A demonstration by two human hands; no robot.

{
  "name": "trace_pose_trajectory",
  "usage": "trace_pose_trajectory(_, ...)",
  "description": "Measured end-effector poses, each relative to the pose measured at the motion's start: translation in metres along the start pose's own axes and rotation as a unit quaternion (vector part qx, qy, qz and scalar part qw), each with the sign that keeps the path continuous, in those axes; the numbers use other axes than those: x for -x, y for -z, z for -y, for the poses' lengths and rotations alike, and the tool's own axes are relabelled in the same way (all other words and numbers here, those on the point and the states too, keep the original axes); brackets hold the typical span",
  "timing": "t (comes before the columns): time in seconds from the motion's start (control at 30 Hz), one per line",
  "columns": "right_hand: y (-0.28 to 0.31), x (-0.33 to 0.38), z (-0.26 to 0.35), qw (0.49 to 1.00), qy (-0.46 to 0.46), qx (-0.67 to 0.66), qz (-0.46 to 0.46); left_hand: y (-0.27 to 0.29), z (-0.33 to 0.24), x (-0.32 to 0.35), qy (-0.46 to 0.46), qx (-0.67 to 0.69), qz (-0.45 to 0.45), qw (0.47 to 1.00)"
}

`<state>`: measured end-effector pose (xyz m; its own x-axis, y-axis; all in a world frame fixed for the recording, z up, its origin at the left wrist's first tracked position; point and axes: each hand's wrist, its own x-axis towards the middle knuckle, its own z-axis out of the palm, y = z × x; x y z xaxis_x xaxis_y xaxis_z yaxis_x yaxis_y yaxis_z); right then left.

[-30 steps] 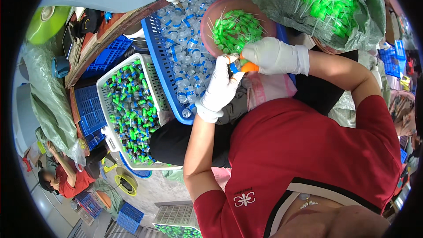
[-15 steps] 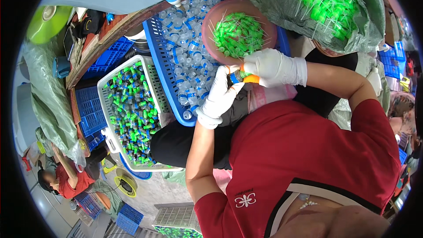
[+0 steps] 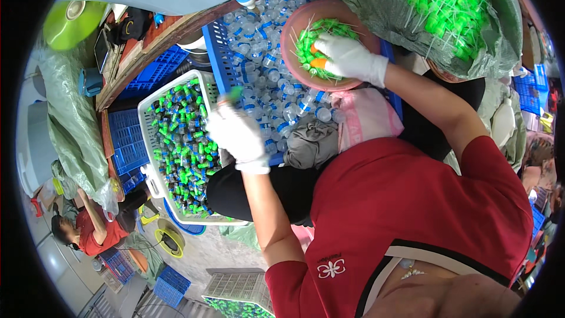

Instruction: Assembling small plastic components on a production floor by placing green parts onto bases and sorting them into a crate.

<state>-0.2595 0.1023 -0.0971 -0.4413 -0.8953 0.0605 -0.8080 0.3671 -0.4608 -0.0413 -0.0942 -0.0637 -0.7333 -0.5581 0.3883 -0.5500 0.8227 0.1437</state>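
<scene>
Crates and bags crowd this busy work spot, and another person sits on the floor at the lower left.

A blue crate sits in front of the worker. It is full of small clear bottles with no tops. Beside it, on the left, is a white basket packed with bottles that already have green tops.

The left hand wears a white glove. Its grip is closed around one small bottle with a green top. Only the top end pokes out above the fingers. The hand hangs over the edge where the basket meets the crate.

The right hand also wears a white glove. It reaches into a pink bowl full of green caps with thin white straws. Its fingers curl down into the pile. I cannot tell if it has a cap pinched yet. Something small and orange shows just under the fingers.

A big clear bag at the top right holds many more green caps.

The bottle looks light and hard, like thin plastic. It may be a bit smooth, so it is best held around its middle. The caps look light too, but the straws look thin and bendy. I think it is best to pick a cap by its green head, not by the straw.
</scene>
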Motion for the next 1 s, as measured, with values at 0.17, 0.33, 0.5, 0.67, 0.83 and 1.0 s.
trace_pose_trajectory(0.17,-0.051,-0.024,-0.044,0.995,0.000,0.101,0.007,-0.045,-0.001,-0.015,-0.050,0.058,0.066,0.995)
trace_pose_trajectory(0.33,-0.038,-0.021,-0.026,0.997,-0.040,0.063,0.029,-0.153,0.010,-0.005,-0.058,0.212,0.133,0.966)
trace_pose_trajectory(0.5,-0.010,-0.001,-0.014,0.986,-0.009,-0.045,-0.161,-0.171,0.017,-0.014,-0.057,0.337,0.128,0.931)
trace_pose_trajectory(0.67,0.054,0.003,0.038,0.942,-0.139,-0.280,-0.124,-0.093,-0.040,-0.057,0.073,0.740,0.096,0.662)
trace_pose_trajectory(0.83,0.085,-0.020,0.069,0.917,0.061,-0.150,-0.364,-0.055,-0.066,-0.097,0.058,0.694,0.034,0.717)
trace_pose_trajectory(1.0,0.125,-0.030,0.088,0.944,-0.012,-0.109,-0.312,-0.053,-0.070,-0.103,0.084,0.699,0.042,0.708)
